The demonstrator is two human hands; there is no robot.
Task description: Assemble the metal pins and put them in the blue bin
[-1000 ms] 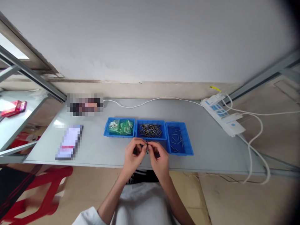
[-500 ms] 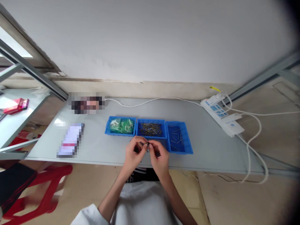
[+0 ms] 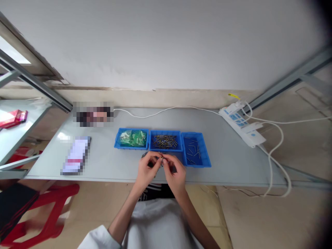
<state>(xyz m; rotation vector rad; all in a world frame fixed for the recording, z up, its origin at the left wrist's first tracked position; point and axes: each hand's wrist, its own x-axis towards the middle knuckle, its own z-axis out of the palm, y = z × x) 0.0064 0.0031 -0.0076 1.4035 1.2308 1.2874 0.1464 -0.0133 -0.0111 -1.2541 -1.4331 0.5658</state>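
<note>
Both hands meet over a small part at the front of the worktop (image 3: pixel 233 166).
The left hand (image 3: pixel 148 170) and the right hand (image 3: pixel 176 174) have their fingers pinched closed, tip to tip, on the part (image 3: pixel 162 159); it is mostly hidden, so its shape cannot be told. It sits just in front of the middle bin (image 3: pixel 165 131), which holds a heap of pins (image 3: pixel 165 141). Beside that bin, the left bin (image 3: pixel 131 148) holds green and white pieces (image 3: pixel 133 138), and the right bin (image 3: pixel 204 154) has a few loose pins. Dark bits, partly covered, lie by the left hand.
</note>
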